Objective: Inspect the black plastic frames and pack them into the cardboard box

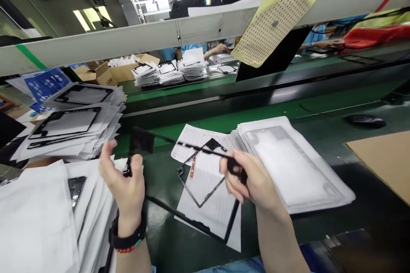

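Observation:
My right hand point(251, 177) is closed on the right upper corner of a thin black rectangular frame point(192, 222), held tilted above the bench. My left hand point(123, 183) is at the frame's left side, its thumb and fingers spread apart. Part of the frame's left edge passes behind the thumb, and contact there is hard to make out. The frame's upper left part is blurred. Below it, a smaller thin dark frame point(188, 192) lies on white paper point(185, 209), with a red-and-white strip point(192, 167) beside it.
Stacked white sleeves point(294, 170) lie right of my hands. Other piles of white sheets point(35, 217) and sleeved black frames point(73, 123) stand left. A mouse point(365, 120) and cardboard point(384, 158) are farther right. Across the green bench, a co-worker's hand point(219, 50) shows below a rail point(144, 34).

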Action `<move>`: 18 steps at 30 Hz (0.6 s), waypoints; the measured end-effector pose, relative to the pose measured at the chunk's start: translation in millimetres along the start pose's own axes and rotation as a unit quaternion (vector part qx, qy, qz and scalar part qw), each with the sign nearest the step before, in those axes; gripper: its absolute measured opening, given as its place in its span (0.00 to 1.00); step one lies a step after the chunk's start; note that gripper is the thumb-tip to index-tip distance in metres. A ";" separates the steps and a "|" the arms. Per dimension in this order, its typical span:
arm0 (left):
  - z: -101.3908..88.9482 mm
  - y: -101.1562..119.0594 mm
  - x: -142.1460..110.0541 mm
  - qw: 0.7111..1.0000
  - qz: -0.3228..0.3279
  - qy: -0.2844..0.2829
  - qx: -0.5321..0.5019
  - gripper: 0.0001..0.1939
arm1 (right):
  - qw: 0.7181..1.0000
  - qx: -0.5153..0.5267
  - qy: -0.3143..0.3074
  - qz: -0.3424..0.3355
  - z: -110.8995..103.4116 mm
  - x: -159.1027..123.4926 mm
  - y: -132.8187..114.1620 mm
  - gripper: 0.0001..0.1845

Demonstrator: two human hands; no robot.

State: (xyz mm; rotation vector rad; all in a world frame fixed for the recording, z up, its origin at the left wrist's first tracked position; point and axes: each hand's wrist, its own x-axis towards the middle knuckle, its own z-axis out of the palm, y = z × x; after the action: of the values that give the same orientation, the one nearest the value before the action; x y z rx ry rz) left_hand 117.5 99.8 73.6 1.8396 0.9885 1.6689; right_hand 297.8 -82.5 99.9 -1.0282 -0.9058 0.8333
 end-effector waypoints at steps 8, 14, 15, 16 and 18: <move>-6.5 42.6 -13.3 0.753 -0.465 -0.256 -0.389 0.18 | 0.980 0.186 -0.030 0.065 4.6 11.2 -7.3 0.13; -12.5 83.2 7.8 0.417 -0.702 -0.061 -0.574 0.30 | 0.945 0.312 -0.066 0.072 9.3 -12.7 -30.0 0.15; -13.8 86.7 5.6 0.377 -0.707 -0.041 -0.597 0.28 | 0.944 0.316 -0.061 0.075 8.8 -17.1 -31.2 0.17; -15.5 89.4 2.1 0.342 -0.705 -0.032 -0.620 0.26 | 0.944 0.314 -0.056 0.081 8.1 -21.4 -31.7 0.18; -19.4 92.6 -6.1 0.285 -0.685 -0.052 -0.668 0.17 | 0.952 0.291 -0.038 0.084 6.7 -29.3 -31.1 0.18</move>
State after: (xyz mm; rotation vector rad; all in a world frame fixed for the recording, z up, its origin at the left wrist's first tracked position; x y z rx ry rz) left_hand 117.0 34.0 141.9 -0.3654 0.2916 0.4476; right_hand 284.8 -115.6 124.4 -0.5607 -0.5804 1.2017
